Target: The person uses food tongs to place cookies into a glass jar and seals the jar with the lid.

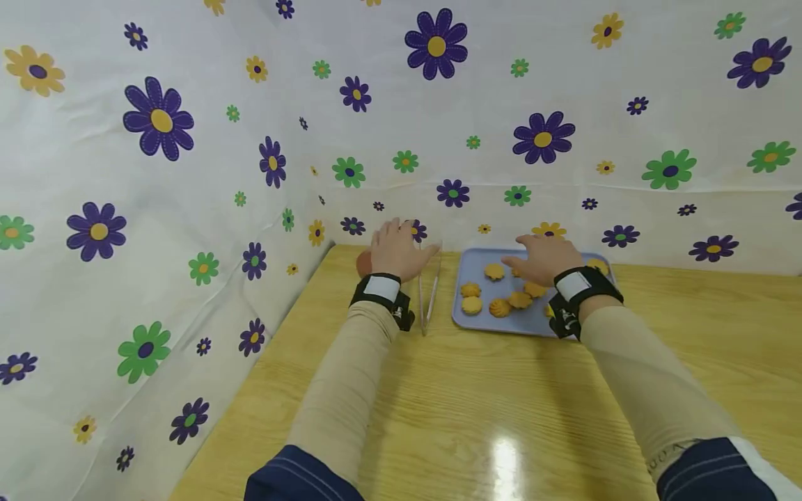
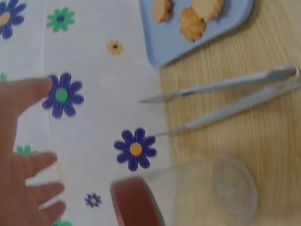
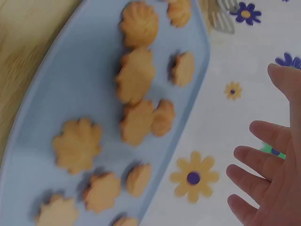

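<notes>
Nearest to me in the head view, dark blue cuffs (image 1: 303,479) give way to beige sleeves (image 1: 341,376), and a black strap (image 1: 371,287) circles each wrist. Between the two arms I see the wooden desk (image 1: 464,396), its front part catching a bright patch of light.

Further along, a pair of tongs (image 2: 235,83) lies with its joined end toward me and its two arms parted, tips toward the wall. Just right of it sits the pale blue tray (image 1: 471,264), with scalloped cookies (image 3: 75,145) scattered across it, some touching, others apart.

Both hands are spread and hold nothing. My left hand (image 1: 401,250) is out beside the tongs, its thumb pointing toward them. My right hand (image 1: 547,259) reaches over the tray, thumb held away from the fingers, and hides some of the cookies in the head view.

Partly behind the left hand is a clear container (image 2: 202,190) with a reddish-brown lid (image 2: 136,203). Beyond the desk hangs white cloth (image 1: 370,42) printed with purple, green and yellow flowers.
</notes>
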A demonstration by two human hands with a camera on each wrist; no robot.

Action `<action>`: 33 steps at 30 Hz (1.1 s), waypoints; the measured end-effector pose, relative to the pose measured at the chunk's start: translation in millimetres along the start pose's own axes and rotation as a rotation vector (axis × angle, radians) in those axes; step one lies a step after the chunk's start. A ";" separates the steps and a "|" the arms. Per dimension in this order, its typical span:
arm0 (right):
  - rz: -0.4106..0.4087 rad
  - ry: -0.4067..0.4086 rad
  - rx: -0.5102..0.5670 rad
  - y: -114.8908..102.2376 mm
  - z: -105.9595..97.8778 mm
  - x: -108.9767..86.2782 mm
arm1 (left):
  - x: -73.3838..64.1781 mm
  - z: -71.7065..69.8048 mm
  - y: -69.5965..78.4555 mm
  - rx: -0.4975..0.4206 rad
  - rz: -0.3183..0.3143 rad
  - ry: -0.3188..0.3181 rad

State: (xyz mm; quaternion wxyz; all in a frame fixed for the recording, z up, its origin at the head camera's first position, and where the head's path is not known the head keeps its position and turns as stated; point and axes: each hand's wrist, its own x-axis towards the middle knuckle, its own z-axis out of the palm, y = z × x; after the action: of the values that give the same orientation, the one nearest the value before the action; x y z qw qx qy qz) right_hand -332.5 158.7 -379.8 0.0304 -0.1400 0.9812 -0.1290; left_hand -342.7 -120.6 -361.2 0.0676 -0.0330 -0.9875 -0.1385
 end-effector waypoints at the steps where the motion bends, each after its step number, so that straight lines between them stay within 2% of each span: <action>1: -0.004 -0.002 0.014 -5.2 2.2 3.5 | -2.0 -1.6 -5.5 -0.023 -0.044 0.026; 4: -0.023 -0.014 0.066 -24.7 10.2 14.9 | -9.3 -5.1 -20.1 -0.116 -0.170 0.091; 6: -0.034 -0.026 0.097 -38.9 17.9 23.2 | -14.0 -6.8 -27.6 -0.181 -0.218 0.125; 11: -0.089 -0.055 0.168 -78.5 35.2 33.1 | -24.6 -1.3 -44.4 -0.279 -0.238 0.136; 14: -0.120 -0.077 0.209 -104.6 40.6 31.2 | -29.4 7.4 -56.4 -0.356 -0.255 0.119; 18: -0.159 -0.103 0.201 -131.1 53.6 33.4 | -36.7 19.9 -75.6 -0.465 -0.276 0.125; 22: -0.177 -0.108 0.160 -130.0 64.9 35.5 | -38.1 36.0 -81.9 -0.560 -0.286 0.148; 26: -0.182 -0.095 0.164 -125.1 59.8 30.3 | -37.3 46.1 -83.0 -0.648 -0.312 0.196; 30: -0.162 -0.100 0.205 -121.3 48.3 21.5 | -36.5 52.2 -75.1 -0.700 -0.337 0.285; 33: -0.156 -0.113 0.244 -117.1 44.1 17.4 | -34.7 52.5 -62.4 -0.733 -0.315 0.369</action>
State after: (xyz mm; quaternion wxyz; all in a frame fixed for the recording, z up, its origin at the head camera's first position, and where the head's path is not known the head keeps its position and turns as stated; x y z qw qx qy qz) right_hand -313.7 34.4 -392.1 0.0925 -0.2181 0.9411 -0.2412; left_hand -320.1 -167.4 -433.0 0.2045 0.1212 -0.8375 -0.4920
